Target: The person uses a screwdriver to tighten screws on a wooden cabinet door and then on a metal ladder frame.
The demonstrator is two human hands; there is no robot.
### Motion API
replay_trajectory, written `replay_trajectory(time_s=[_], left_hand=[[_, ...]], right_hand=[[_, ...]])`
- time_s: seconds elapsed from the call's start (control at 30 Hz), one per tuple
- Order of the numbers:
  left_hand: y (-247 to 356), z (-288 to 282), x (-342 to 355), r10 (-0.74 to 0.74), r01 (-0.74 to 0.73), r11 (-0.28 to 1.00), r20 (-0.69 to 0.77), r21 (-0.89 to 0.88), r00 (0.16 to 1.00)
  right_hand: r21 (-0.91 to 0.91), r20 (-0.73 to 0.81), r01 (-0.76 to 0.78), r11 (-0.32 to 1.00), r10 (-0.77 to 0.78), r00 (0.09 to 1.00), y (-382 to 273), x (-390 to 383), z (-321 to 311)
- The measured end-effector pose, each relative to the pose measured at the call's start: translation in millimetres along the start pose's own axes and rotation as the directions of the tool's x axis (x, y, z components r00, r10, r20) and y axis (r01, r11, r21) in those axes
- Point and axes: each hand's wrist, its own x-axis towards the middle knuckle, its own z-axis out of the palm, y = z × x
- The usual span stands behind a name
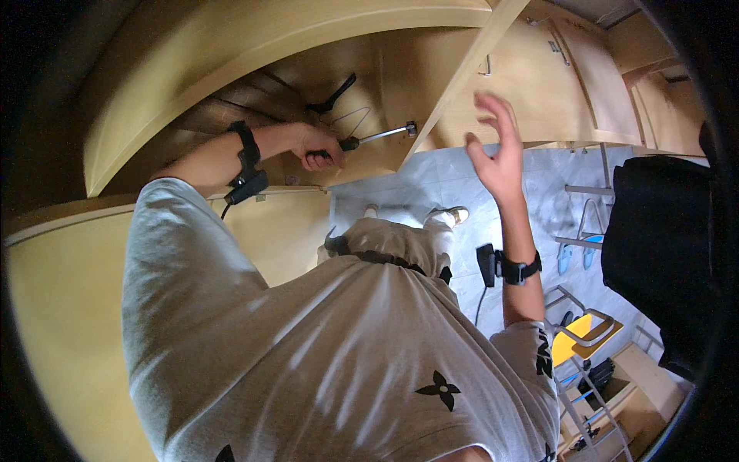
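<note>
In an open wooden cabinet, my left hand (319, 150) is closed on a black handle; a shiny metal rod (381, 134) runs from beside it to a small dark fitting (410, 128) at the edge of a wooden divider (462, 69). Behind that hand lie a black hanger-like piece (335, 96) and a thin wire loop (350, 119). My right hand (496, 150) is raised to the right of the divider, fingers apart and curved, holding nothing. A black strap with a small device is on each forearm.
Wooden cabinet doors (554, 100) with metal handles are at the upper right. Black cloth (654, 254) hangs at the right above metal frames. Blue slippers (564, 256) and a yellow-seated chair (573, 331) stand on the grey tiled floor (416, 181). A pale panel (69, 323) is at the left.
</note>
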Motion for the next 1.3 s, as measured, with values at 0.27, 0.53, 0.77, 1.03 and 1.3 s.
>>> replay_trajectory(time_s=[0.27,0.53,0.77,1.03,1.3], left_hand=[[-17,20,22,0.220,-0.212,0.975,-0.266,0.057,0.939],[0,37,6,0.633,0.319,0.698,-0.761,0.641,0.142],[1,10,-41,0.694,0.330,0.608,-0.685,0.722,0.220],[30,-14,-61,0.154,-0.192,0.980,-0.417,-0.051,0.896],[14,-17,-21,0.057,-0.007,0.972,0.207,-0.236,0.977]], right_hand=[[0.298,0.324,-0.215,0.930,0.113,0.939,-3,54,49],[0.404,0.219,-0.242,0.882,0.163,0.962,-3,56,63],[0.423,0.256,-0.170,0.890,0.062,0.965,-7,59,66],[0.418,0.282,-0.234,0.878,0.119,0.952,-3,61,61],[0.409,0.269,-0.302,0.861,0.203,0.942,-7,64,50]])
